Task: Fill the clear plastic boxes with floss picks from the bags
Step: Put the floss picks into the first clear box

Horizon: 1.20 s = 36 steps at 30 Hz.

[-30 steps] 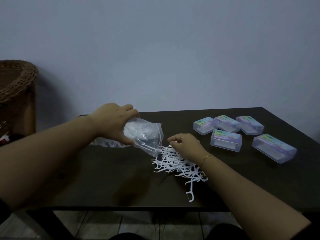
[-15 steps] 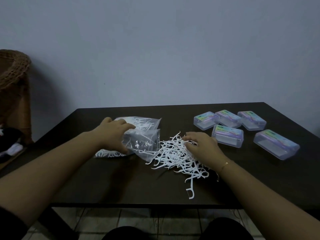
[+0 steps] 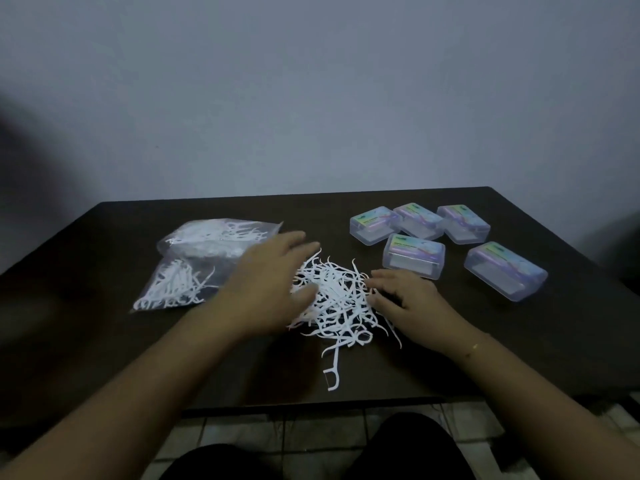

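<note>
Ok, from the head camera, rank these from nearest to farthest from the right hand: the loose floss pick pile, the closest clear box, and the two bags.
1. The floss pick pile: touching the right hand, at its fingertips.
2. The nearest clear box: just behind the hand, slightly to the right.
3. The two bags: far left, beyond the left hand.

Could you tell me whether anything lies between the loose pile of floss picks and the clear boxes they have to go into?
Only the right hand, resting at the pile's right edge, lies that way; beyond it bare table reaches the nearest box. All five boxes look closed, so their lids bar the way in.
</note>
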Motion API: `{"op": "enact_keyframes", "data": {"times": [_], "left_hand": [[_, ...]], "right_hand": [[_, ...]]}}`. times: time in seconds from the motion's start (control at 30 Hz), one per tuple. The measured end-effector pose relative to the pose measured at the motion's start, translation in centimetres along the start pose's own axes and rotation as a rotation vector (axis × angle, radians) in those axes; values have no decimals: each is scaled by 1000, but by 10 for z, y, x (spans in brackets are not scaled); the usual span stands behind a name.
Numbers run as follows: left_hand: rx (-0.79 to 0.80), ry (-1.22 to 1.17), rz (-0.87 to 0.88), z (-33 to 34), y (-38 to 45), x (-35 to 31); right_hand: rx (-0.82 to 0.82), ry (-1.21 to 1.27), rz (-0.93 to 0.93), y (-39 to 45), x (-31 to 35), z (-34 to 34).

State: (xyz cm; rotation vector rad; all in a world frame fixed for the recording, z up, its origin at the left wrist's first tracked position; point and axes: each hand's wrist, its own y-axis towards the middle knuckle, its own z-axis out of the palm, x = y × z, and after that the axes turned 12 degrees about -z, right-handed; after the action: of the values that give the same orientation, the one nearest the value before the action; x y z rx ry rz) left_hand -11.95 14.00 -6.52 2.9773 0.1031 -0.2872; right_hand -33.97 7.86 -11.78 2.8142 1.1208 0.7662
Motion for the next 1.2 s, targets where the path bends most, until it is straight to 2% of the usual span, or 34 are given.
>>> {"op": "enact_keyframes", "data": {"times": [0.13, 0.23, 0.47, 0.57, 0.7, 0.8, 0.83, 0.93, 1.03, 1.2], "left_hand": [[87, 100, 121, 63, -24, -32], [82, 109, 79, 84, -16, -30], [124, 115, -59, 79, 14, 2], [46, 22, -55, 80, 18, 9], [-107, -79, -13, 81, 17, 2], [-215, -97, 103, 81, 17, -9], [-214, -91, 173, 81, 17, -13], [-35, 34, 350, 83, 14, -25], [78, 140, 232, 82, 16, -25], [-21, 165, 109, 81, 13, -21]], "right_hand": [[30, -198, 6, 1, 5, 14], [61, -249, 9, 8, 9, 21], [152, -224, 17, 44, 20, 31], [73, -159, -10, 54, 24, 31], [-205, -22, -1, 48, 16, 24], [-349, -123, 62, 34, 1, 11], [-356, -177, 102, 29, -4, 7], [-250, -347, 253, 19, -14, -1], [-137, -394, 342, 22, -17, 2], [-174, -427, 268, 20, -11, 5]]}}
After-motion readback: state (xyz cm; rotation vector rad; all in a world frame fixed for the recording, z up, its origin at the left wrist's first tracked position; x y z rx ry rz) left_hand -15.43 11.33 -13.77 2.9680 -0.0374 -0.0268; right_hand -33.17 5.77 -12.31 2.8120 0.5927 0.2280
